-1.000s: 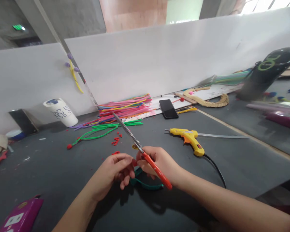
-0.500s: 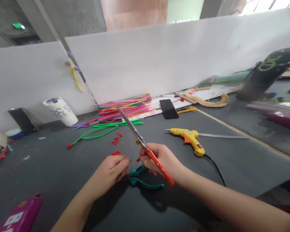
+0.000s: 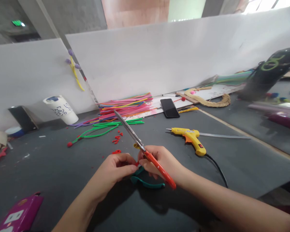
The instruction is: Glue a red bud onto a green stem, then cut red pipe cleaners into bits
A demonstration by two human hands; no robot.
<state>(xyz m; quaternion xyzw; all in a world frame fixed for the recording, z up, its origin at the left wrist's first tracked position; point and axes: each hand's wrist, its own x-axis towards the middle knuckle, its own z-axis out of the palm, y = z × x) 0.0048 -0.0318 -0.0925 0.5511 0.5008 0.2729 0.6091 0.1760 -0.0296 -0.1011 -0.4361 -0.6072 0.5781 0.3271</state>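
Observation:
My right hand (image 3: 160,162) is closed round orange-handled scissors (image 3: 145,151), whose shut blades point up and to the far left. My left hand (image 3: 116,169) pinches a small red piece (image 3: 136,163) between its fingertips, right against my right hand's fingers. Teal-handled pliers (image 3: 146,183) lie on the dark table just below both hands. A small red scrap (image 3: 116,151) lies beyond my left hand.
A yellow glue gun (image 3: 189,137) with a black cord lies to the right. A pile of coloured pipe cleaners (image 3: 123,109), a black phone (image 3: 169,108), a white cup (image 3: 60,109) and white partition boards stand at the back. A magenta packet (image 3: 19,214) sits near left.
My left hand's fingers moved right and met my right hand at the red piece. The scissors tilted slightly left and lower.

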